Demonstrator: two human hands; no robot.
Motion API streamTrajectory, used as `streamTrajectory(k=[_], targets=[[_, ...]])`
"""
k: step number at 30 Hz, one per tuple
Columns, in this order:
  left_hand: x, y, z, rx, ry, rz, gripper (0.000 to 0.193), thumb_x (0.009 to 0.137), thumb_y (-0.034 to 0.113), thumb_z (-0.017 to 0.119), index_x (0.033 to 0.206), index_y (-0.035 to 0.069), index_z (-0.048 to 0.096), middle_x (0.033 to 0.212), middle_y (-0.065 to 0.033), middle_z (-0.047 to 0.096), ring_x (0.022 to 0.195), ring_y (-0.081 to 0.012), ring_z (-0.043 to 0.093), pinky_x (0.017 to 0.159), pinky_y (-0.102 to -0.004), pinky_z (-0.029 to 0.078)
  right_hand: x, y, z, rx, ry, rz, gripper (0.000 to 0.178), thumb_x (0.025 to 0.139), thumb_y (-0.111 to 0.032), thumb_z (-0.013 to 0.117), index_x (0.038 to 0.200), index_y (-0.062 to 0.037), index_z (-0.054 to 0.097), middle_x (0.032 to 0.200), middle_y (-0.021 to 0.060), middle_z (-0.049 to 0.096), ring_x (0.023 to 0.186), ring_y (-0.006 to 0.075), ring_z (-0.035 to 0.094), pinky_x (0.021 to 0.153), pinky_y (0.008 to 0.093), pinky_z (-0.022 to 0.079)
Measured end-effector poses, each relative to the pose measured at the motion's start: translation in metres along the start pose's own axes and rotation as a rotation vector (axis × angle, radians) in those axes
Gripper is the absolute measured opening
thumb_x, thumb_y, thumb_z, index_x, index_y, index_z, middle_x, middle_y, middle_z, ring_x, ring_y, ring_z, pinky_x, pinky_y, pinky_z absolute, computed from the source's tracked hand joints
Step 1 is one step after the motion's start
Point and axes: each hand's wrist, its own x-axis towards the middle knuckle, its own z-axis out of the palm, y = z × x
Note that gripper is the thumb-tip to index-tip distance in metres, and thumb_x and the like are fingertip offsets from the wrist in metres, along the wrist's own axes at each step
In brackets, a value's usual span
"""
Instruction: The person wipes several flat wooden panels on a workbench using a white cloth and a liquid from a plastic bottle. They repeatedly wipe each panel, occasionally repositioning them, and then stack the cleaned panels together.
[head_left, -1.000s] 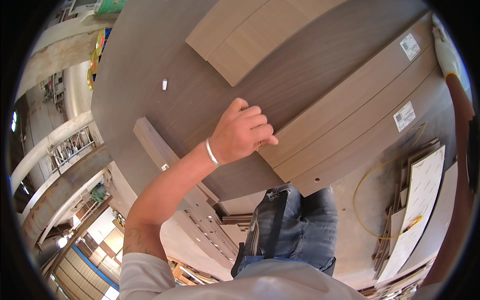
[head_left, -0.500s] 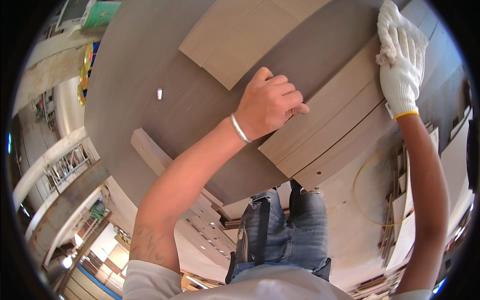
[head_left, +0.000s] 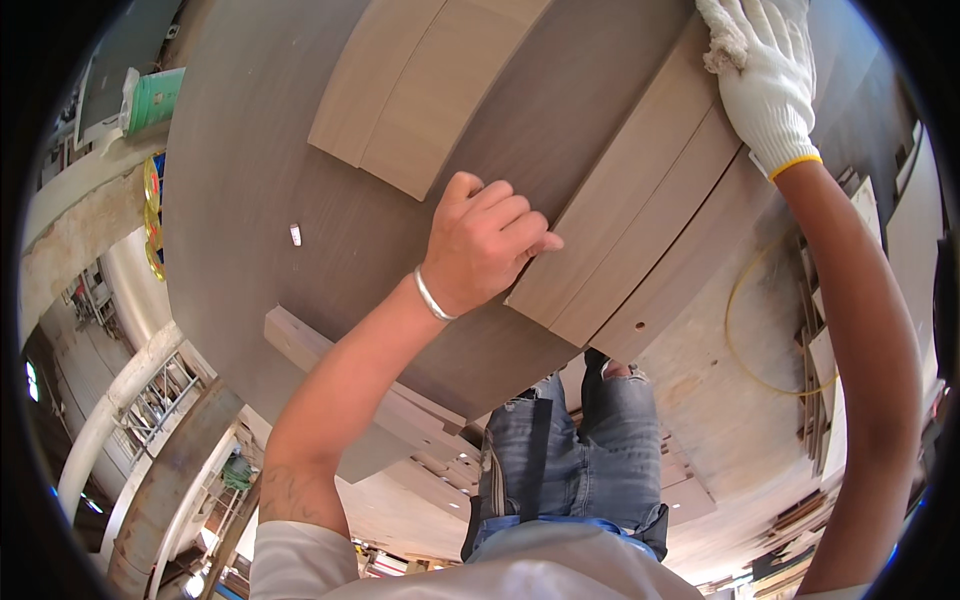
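Note:
My left hand (head_left: 488,245), bare with a silver bangle (head_left: 433,294) at the wrist, is curled into a loose fist. It hovers over the dark work surface (head_left: 385,215), just left of several long brown-grey wooden boards (head_left: 632,190) lying side by side. No object shows in it, though its palm side is hidden. At the far right, my right hand (head_left: 768,88) wears a white knitted glove with a yellow cuff. Its fingers lie stretched over a white cloth (head_left: 726,50) on the boards' far part; the cloth's bunched edge sticks out beside the thumb.
Another pair of boards (head_left: 405,90) lies at the far middle. A small white piece (head_left: 295,235) rests on the surface at left. A narrow board (head_left: 300,335) lies near the left edge. A green container (head_left: 155,100) stands beyond. Stacked boards (head_left: 815,370) lean below right.
The view has shifted over the boards. My gloved right hand has slid farther along them with the cloth. My left fist has moved left and a little nearer, still curled.

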Motion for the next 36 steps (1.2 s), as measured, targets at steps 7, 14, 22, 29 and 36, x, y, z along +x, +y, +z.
streamTrajectory(k=[7, 14, 22, 29, 36], targets=[[-0.042, 0.012, -0.013, 0.004, -0.088, -0.019, 0.03, 0.084, 0.026, 0.085, 0.075, 0.013, 0.06, 0.067, -0.0002, 0.045, 0.066, -0.0197, 0.047, 0.073, -0.0371, 0.033, -0.001, 0.003, 0.005, 0.044, 0.013, 0.009, 0.06, 0.097, -0.023, 0.057, 0.155, -0.0102, 0.056, 0.159, 0.0177, 0.055, 0.151, 0.0391, 0.045, 0.13, 0.0502, 0.029], [-0.008, 0.0, -0.001, 0.005, 0.02, 0.031, 0.03, 0.086, 0.028, 0.084, 0.077, 0.012, 0.061, 0.068, -0.0003, 0.048, 0.066, -0.0199, 0.048, 0.074, -0.0364, 0.034, -0.001, -0.003, 0.0, 0.047, 0.088, 0.011, 0.06, 0.095, -0.018, 0.058, 0.153, -0.0079, 0.057, 0.155, 0.0197, 0.058, 0.148, 0.0403, 0.047, 0.127, 0.0499, 0.033], [-0.025, 0.004, -0.01, 0.003, -0.042, 0.027, 0.029, 0.087, 0.029, 0.084, 0.076, 0.012, 0.063, 0.068, 0.0, 0.048, 0.066, -0.0195, 0.048, 0.074, -0.0361, 0.033, 0.005, -0.005, -0.011, 0.077, 0.158, -0.036, 0.061, 0.088, -0.017, 0.061, 0.148, -0.005, 0.059, 0.143, 0.0214, 0.061, 0.134, 0.0423, 0.055, 0.12, 0.0505, 0.039], [-0.025, 0.001, -0.009, -0.018, -0.037, 0.047, 0.027, 0.085, 0.026, 0.085, 0.076, 0.012, 0.063, 0.067, 0.0001, 0.045, 0.065, -0.0196, 0.046, 0.073, -0.0357, 0.032, 0.005, -0.005, -0.012, 0.085, 0.2, -0.07, 0.063, 0.09, -0.015, 0.059, 0.152, -0.0055, 0.056, 0.145, 0.0219, 0.06, 0.134, 0.042, 0.055, 0.12, 0.0507, 0.038], [-0.039, 0.009, -0.013, 0.003, -0.041, 0.036, 0.03, 0.086, 0.026, 0.085, 0.075, 0.013, 0.061, 0.064, 0.0004, 0.043, 0.063, -0.0196, 0.044, 0.072, -0.0355, 0.031, 0.004, -0.01, -0.016, 0.115, 0.069, 0.04, 0.059, 0.094, -0.016, 0.057, 0.152, -0.008, 0.057, 0.15, 0.0226, 0.059, 0.143, 0.042, 0.052, 0.126, 0.0506, 0.034]])
